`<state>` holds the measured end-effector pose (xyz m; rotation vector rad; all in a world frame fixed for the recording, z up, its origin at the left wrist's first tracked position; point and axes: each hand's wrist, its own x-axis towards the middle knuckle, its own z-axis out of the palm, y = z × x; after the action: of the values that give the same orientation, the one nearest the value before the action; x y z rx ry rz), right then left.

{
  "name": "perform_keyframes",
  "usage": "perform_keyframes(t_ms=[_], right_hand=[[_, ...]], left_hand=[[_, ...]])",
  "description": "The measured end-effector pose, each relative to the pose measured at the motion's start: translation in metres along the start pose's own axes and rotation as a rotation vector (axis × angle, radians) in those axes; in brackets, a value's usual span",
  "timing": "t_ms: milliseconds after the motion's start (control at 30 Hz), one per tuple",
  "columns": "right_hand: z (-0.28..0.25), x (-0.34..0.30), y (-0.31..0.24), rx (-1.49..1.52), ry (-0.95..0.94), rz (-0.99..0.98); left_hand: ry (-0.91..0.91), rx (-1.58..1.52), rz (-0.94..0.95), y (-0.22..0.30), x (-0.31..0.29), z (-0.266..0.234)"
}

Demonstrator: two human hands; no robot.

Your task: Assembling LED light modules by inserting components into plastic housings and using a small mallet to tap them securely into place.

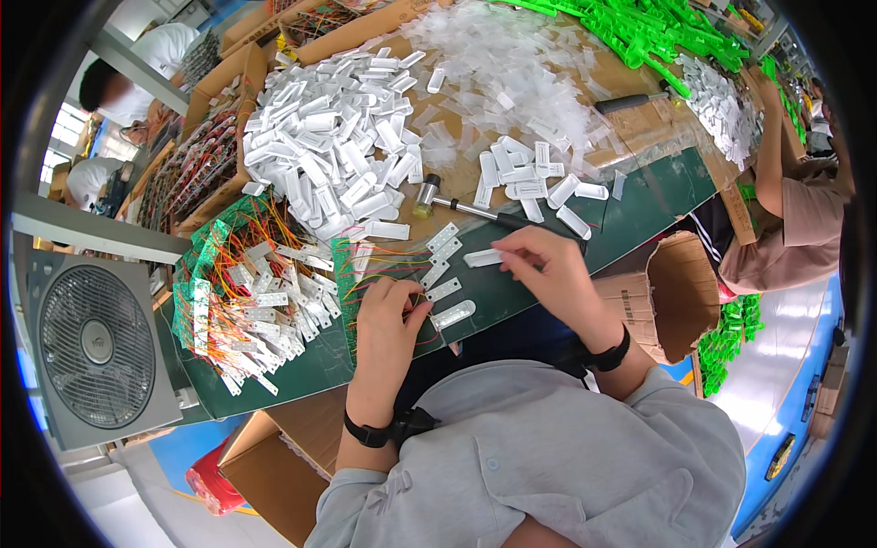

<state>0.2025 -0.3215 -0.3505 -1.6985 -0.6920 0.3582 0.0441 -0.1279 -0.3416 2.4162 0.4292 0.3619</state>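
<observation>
My right hand (553,274) pinches one end of a small white plastic housing (481,259) just above the green table mat. My left hand (388,320) is closed, thumb against fingertips, beside the thin red and yellow wires; what lies between the fingers is hidden. Between the hands, a few small white circuit boards (444,290) on wires lie in a column. They run to a green board strip (344,292) left of my left hand. Below them is a white housing (454,315) with a dotted board in it.
Loose white housings (338,137) form a big heap beyond my hands, beside a pile of clear plastic pieces (512,68). A hammer (466,208) lies across the table. Wired boards (265,310) crowd the left, near a grey fan (97,342). A cardboard box (681,297) stands right; a co-worker's arm (772,155) is beyond.
</observation>
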Motion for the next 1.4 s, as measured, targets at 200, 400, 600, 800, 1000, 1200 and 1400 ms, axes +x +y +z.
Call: perform_keyframes(t_ms=[200, 400, 600, 800, 1000, 1200, 1400], right_hand=[[0.025, 0.013, -0.007, -0.01, -0.143, 0.112], [0.037, 0.02, -0.006, 0.315, -0.332, 0.346], [0.048, 0.015, -0.004, 0.334, -0.342, 0.358], [0.052, 0.012, -0.006, 0.339, -0.311, 0.331], [0.053, 0.009, -0.003, 0.154, -0.376, 0.273], [0.058, 0.008, -0.008, 0.193, -0.337, 0.271], [0.061, 0.009, -0.005, 0.279, -0.343, 0.303]], left_hand=[[0.102, -0.121, 0.036, 0.0, -0.005, -0.006], [0.207, -0.094, 0.166, -0.007, -0.006, -0.005], [0.22, -0.067, 0.188, -0.009, -0.008, -0.003], [0.214, -0.067, 0.159, -0.008, -0.009, -0.008], [0.217, -0.146, 0.161, -0.014, -0.011, -0.006], [0.093, -0.284, 0.084, -0.012, -0.014, -0.013], [0.063, -0.348, 0.062, -0.014, -0.014, -0.016]])
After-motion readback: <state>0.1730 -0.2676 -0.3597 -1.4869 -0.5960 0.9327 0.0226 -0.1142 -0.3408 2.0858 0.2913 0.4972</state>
